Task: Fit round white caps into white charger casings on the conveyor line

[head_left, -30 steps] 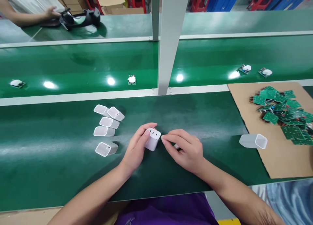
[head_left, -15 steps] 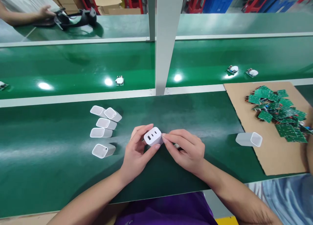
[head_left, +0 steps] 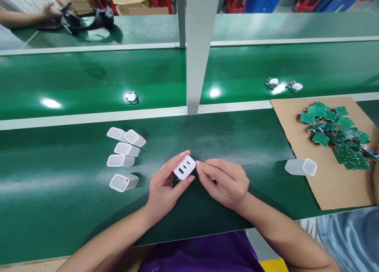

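Note:
A white charger (head_left: 185,167) with three port openings on its face is held between the fingers and thumb of my left hand (head_left: 167,185). The port face is turned up toward me. At the charger's right edge, my right hand (head_left: 225,181) has thumb and forefinger pinched together, the tips touching or very near the edge. Whatever that pinch holds, if anything, is too small to make out. To the left, several white charger housings (head_left: 121,182) lie on the green table with their open ends toward me.
Another white housing (head_left: 296,167) lies partly on a cardboard sheet (head_left: 299,145) with a heap of green circuit boards (head_left: 337,130). Boards with white tops (head_left: 131,98) sit on the green conveyor (head_left: 154,74) behind a grey post (head_left: 197,51). Across it, a person's hands hold a black strapped device (head_left: 85,21).
The boards on the conveyor have shifted left. The charger has tilted slightly in my left hand, and my right pinch stays at its edge. Across the conveyor, the person's second hand has come into view.

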The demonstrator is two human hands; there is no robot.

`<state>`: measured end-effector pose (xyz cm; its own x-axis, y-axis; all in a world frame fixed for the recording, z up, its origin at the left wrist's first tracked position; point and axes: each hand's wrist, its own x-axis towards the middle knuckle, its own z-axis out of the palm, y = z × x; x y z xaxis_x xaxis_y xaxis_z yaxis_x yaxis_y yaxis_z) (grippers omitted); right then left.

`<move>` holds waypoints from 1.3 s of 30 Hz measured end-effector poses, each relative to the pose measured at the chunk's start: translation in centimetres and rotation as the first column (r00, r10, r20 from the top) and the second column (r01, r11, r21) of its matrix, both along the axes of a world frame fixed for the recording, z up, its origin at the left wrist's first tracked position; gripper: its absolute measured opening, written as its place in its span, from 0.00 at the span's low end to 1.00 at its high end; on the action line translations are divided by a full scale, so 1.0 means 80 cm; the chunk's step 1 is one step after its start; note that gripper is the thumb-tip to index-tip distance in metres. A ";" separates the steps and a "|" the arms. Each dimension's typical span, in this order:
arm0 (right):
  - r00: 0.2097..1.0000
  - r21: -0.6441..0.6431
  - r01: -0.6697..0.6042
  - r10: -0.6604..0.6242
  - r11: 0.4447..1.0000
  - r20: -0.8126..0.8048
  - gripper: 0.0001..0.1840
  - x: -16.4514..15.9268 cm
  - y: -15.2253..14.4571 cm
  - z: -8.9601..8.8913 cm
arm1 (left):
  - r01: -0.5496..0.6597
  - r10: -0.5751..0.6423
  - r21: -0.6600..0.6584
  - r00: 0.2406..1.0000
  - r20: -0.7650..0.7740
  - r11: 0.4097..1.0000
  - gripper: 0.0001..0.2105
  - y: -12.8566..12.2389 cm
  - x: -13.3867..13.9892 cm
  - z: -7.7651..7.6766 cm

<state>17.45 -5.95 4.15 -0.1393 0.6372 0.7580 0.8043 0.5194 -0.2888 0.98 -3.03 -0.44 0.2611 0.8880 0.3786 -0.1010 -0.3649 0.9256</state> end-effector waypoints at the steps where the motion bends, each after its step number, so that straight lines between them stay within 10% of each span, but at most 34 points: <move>1: 1.000 0.000 0.000 0.000 1.000 0.003 0.07 -0.001 0.000 0.000 | -0.021 0.022 0.045 1.000 -0.020 0.999 0.28 0.000 0.000 -0.001; 13: 0.999 -0.028 -0.026 0.026 0.999 -0.023 0.11 -0.009 -0.005 -0.013 | -0.175 0.254 0.498 0.962 -0.095 0.850 0.32 0.010 -0.001 0.000; 35: 0.998 -0.100 -0.058 0.058 0.993 -0.003 0.13 -0.009 -0.010 -0.011 | -0.177 0.274 0.476 0.951 -0.142 0.862 0.30 0.003 0.000 -0.001; 39: 0.966 -0.228 -0.166 0.112 0.959 -0.232 0.16 -0.008 -0.005 -0.012 | -0.175 0.297 0.498 0.938 -0.177 0.849 0.30 0.009 -0.004 0.001</move>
